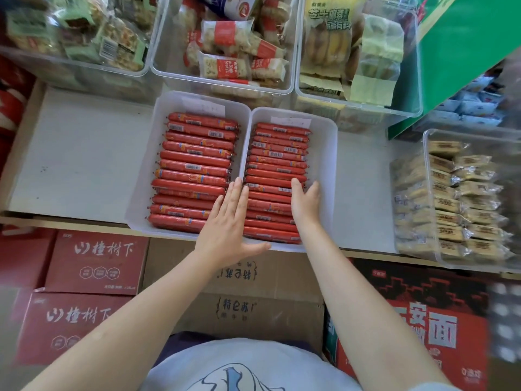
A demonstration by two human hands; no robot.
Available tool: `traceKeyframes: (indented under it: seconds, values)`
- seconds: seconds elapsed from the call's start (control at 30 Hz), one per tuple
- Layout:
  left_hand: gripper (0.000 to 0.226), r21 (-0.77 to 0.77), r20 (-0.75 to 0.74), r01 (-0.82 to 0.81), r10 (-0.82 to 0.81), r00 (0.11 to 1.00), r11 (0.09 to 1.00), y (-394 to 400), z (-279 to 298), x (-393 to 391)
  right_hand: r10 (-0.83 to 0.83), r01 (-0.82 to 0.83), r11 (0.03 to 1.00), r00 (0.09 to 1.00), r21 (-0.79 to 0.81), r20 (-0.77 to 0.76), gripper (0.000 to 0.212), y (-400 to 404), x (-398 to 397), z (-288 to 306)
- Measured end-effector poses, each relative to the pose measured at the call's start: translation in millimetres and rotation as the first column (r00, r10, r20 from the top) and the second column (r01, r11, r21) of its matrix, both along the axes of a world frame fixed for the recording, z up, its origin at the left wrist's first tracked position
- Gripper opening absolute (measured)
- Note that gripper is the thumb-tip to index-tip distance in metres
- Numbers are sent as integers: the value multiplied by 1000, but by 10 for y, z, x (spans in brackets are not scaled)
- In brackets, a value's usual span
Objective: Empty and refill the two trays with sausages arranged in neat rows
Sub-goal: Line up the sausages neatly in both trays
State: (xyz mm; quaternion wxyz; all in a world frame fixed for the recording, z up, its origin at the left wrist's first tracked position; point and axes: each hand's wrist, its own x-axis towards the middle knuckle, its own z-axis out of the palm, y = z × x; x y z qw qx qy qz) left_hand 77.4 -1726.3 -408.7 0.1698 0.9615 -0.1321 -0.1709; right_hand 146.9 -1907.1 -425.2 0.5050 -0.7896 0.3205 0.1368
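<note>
Two white plastic trays stand side by side on the shelf, the left tray [141, 176] and the right tray [327, 170]. Each is filled with red wrapped sausages laid crosswise in one neat row, the left row [194, 165] and the right row [277, 165]. My left hand [229, 221] lies flat with straight fingers over the wall between the trays, thumb spread along the front rim. My right hand [306, 203] rests with straight fingers on the right ends of the sausages in the right tray, beside its bare inner strip.
Clear bins of packaged snacks [234, 52] line the back of the shelf. Another clear bin of wrapped biscuits [456, 204] stands at the right. A green box [465, 46] leans at the upper right. Cartons [93, 261] are stacked below the shelf's front edge.
</note>
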Motion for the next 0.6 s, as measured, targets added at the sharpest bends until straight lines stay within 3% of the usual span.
traceKeyframes:
  seconds: [0.23,0.33,0.4,0.53,0.6]
  values:
    - [133,18,3,-8,8,1000,1000,-8,-17,2,-97,101,966,995,237,-28,80,-19,0,26]
    - [133,29,-10,-9,9,1000,1000,-9,-10,1,-164,172,966,985,191,-57,66,-73,-40,56]
    - [132,28,-16,-10,10,1000,1000,-12,0,-2,-123,137,983,985,120,-118,64,-91,-112,70]
    - [132,26,-18,-12,13,1000,1000,-7,-1,-1,48,-57,998,948,-22,-313,92,-142,-236,91]
    - [132,20,-13,-18,18,1000,1000,-10,-5,1,135,-137,990,926,21,-353,115,-111,-270,164]
